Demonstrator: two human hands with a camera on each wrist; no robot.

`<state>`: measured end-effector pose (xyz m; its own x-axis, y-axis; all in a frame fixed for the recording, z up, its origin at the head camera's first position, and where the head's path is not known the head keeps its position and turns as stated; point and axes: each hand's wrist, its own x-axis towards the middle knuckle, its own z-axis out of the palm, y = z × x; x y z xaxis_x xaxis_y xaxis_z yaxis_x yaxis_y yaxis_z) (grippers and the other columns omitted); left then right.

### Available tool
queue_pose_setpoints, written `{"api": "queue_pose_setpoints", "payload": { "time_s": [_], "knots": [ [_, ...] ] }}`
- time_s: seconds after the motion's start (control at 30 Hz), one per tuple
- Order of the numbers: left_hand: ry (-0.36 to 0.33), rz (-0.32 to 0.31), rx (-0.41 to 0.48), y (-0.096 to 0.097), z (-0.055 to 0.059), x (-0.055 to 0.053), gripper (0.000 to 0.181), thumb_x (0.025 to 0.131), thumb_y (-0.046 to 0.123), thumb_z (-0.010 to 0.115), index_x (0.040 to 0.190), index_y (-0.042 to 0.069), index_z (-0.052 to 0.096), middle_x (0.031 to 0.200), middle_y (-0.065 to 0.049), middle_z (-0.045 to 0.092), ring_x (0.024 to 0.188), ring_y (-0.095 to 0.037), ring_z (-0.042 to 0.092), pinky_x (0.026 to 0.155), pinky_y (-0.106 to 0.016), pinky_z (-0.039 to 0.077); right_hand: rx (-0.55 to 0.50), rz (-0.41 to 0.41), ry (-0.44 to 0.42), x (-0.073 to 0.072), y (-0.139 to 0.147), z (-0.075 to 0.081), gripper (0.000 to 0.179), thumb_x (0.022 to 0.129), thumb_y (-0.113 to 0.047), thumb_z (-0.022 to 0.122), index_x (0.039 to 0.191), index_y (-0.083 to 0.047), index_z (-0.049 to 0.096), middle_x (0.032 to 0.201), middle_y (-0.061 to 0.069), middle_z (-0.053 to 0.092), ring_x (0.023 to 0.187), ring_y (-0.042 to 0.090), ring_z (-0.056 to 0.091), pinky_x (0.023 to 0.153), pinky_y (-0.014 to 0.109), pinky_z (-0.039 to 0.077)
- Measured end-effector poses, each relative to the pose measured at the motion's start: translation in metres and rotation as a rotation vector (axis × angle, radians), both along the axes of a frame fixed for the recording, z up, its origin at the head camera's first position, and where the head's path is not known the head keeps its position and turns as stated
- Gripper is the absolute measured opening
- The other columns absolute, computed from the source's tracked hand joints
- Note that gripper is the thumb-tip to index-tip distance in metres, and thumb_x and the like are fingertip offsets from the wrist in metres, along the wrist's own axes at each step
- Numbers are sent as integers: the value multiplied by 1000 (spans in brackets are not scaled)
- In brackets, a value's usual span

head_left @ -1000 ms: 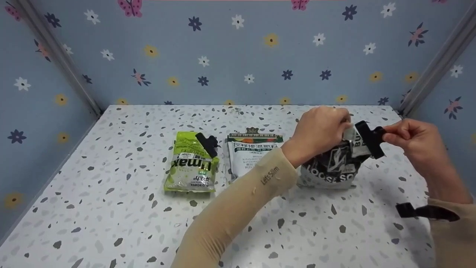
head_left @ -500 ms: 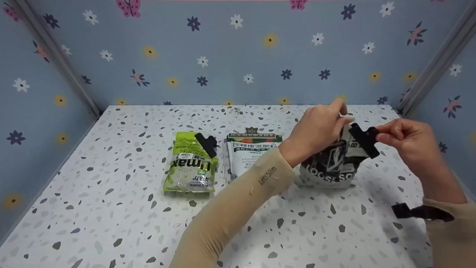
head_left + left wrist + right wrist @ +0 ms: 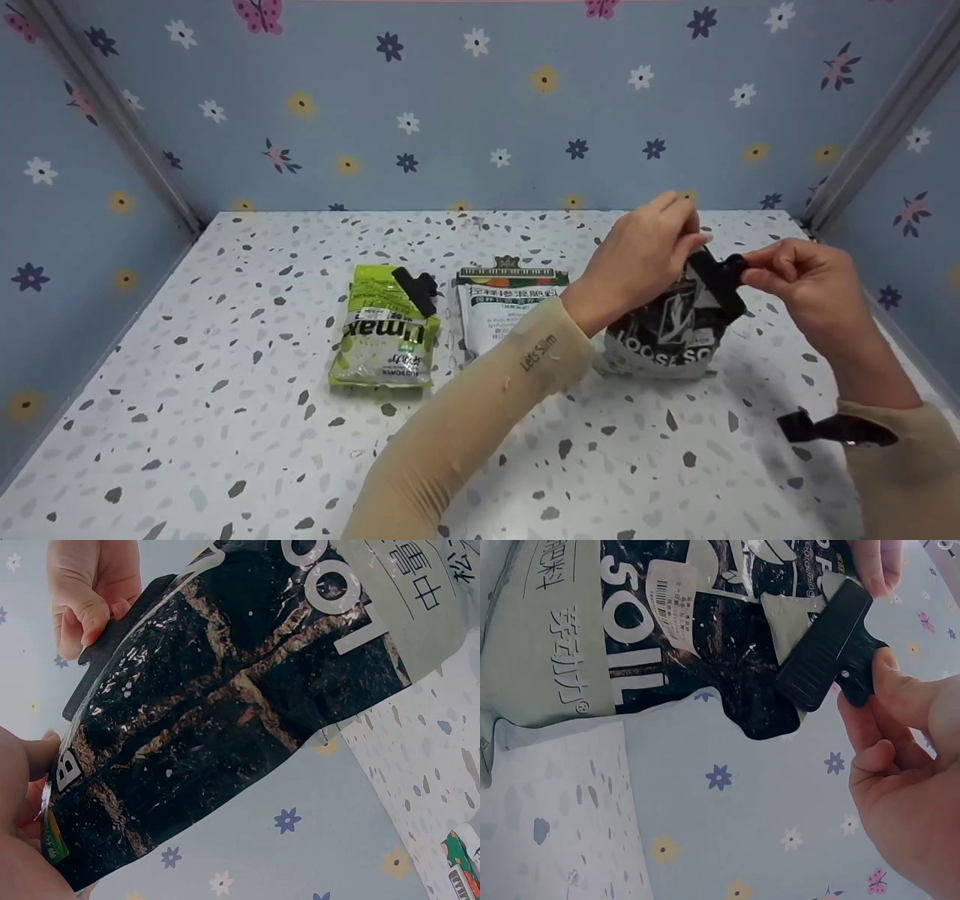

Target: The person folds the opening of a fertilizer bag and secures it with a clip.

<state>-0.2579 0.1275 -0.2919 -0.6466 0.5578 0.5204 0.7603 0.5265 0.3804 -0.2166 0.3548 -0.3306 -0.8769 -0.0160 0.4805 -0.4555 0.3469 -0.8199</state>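
My left hand (image 3: 646, 259) pinches the top edge of a black and pale green bag of soil (image 3: 675, 330), which stands at the right of the table. In the right wrist view a wide black clip (image 3: 829, 645) lies across the bag's folded top corner, its jaws overlapping the plastic. Thumb and fingers of my right hand (image 3: 907, 742) squeeze the clip's handles. From the left wrist view, the bag's dark back (image 3: 202, 712) shows, with the left hand (image 3: 19, 810) at its top edge.
Left of centre lies a lime-green bag (image 3: 386, 337) with another black clip (image 3: 416, 291) on its corner. Beside it is a white bag (image 3: 502, 315), partly behind my left forearm, with a piano-key-patterned clip (image 3: 514, 273) along its top. A flowered wall (image 3: 480, 97) stands behind the speckled table (image 3: 240, 420).
My right hand has moved left with the clip, which now covers more of the bag's folded corner. The left fingers have shifted slightly upward at the bag's top. The other bags stay put.
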Motion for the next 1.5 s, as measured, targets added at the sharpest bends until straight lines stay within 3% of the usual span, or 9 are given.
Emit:
{"api": "queue_pose_setpoints", "payload": {
  "time_s": [0.37, 0.5, 0.63, 0.83, 0.97, 1.03, 1.23, 1.37, 1.5],
  "knots": [
    [-15, 32, -17, -5, 1, 0, 16, 103, 30, 56, 100, 16, 60, 91, 7, 55, 78, -5, 52, 68, -17, 42, -80, 89, -86, -3, 1, -2, 33, 87, 14, 68, 73, 5, 40, 98, 0, 73, 87, 11, 69, 74, 17, 54],
    [-24, 96, -55, -10, 3, 0, 19, 103, 38, 55, 102, 20, 60, 86, 10, 58, 71, -5, 54, 62, -21, 42, -163, 156, -94, -4, 2, -5, 13, 88, 13, 67, 93, 6, 57, 103, 3, 71, 94, 14, 67, 78, 18, 53],
    [-54, 160, -55, -19, 3, -1, 26, 100, 47, 57, 103, 21, 61, 81, 10, 61, 67, -8, 55, 59, -24, 42, -47, 125, -98, -5, 4, -9, 29, 93, 4, 67, 122, 4, 63, 110, 0, 68, 102, 13, 63, 83, 17, 49],
    [-126, 176, -2, -31, -5, -5, 30, 98, 50, 59, 103, 20, 60, 82, 8, 59, 67, -9, 52, 59, -24, 41, 25, 84, -198, -9, 12, -18, 33, 96, -4, 67, 128, -7, 64, 106, -5, 68, 99, 9, 63, 82, 17, 49],
    [-218, 155, 66, -39, -13, -7, 33, 99, 51, 57, 112, 21, 60, 90, 9, 60, 71, -9, 53, 62, -25, 42, 104, 73, -278, -14, 15, -26, 25, 98, -10, 65, 123, -10, 63, 102, -12, 67, 93, 4, 64, 80, 15, 50],
    [-298, 147, 124, -43, -17, -8, 38, 99, 52, 55, 120, 20, 59, 95, 8, 60, 75, -9, 54, 66, -26, 44, 138, 86, -298, -16, 15, -28, 23, 99, -11, 64, 121, -3, 62, 103, -13, 67, 94, 3, 64, 81, 16, 50],
    [-528, 146, 254, -54, -35, -11, 54, 100, 57, 50, 137, 18, 47, 103, 4, 61, 82, -12, 59, 74, -30, 48, 178, 106, -333, -18, 15, -32, 39, 100, -13, 63, 132, 6, 53, 107, -12, 65, 95, 5, 63, 81, 18, 51],
    [-644, 144, 258, -60, -49, -11, 52, 99, 59, 48, 131, 19, 51, 117, 5, 59, 101, -10, 60, 83, -31, 49, 219, 98, -369, -20, 15, -35, 49, 100, -17, 63, 142, 3, 46, 111, -8, 64, 97, 4, 63, 81, 18, 51],
    [-739, 146, 207, -63, -61, -10, 54, 98, 63, 46, 127, 18, 55, 125, 2, 59, 110, -15, 58, 90, -36, 48, 248, 108, -384, -22, 13, -38, 56, 101, -14, 61, 150, -1, 39, 117, 8, 61, 97, 3, 64, 82, 21, 53]
  ]
}}
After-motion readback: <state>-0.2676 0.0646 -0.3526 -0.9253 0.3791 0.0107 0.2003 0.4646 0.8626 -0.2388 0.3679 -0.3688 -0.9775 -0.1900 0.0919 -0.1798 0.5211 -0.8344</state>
